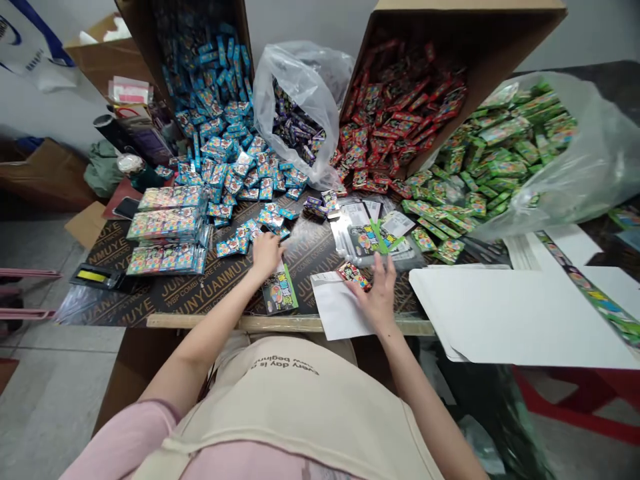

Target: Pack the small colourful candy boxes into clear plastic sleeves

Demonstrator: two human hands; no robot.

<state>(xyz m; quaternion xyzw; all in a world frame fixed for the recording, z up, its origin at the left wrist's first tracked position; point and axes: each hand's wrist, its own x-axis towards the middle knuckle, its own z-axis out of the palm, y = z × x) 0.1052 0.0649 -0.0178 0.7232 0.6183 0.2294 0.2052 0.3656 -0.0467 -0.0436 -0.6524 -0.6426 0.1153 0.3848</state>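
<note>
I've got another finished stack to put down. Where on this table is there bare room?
Bare board lies between the wrapped stacks and the left hand, along the near edge. The white sheets on the right are flat and unloaded. Crowded: the back, under the blue packets, red packets and green packets.

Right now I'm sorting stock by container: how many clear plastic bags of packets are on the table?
2. One bag of purple packets stands at the back between the two tipped cardboard boxes; the other bag, of green packets, lies at the right. Others may be hidden.
</note>
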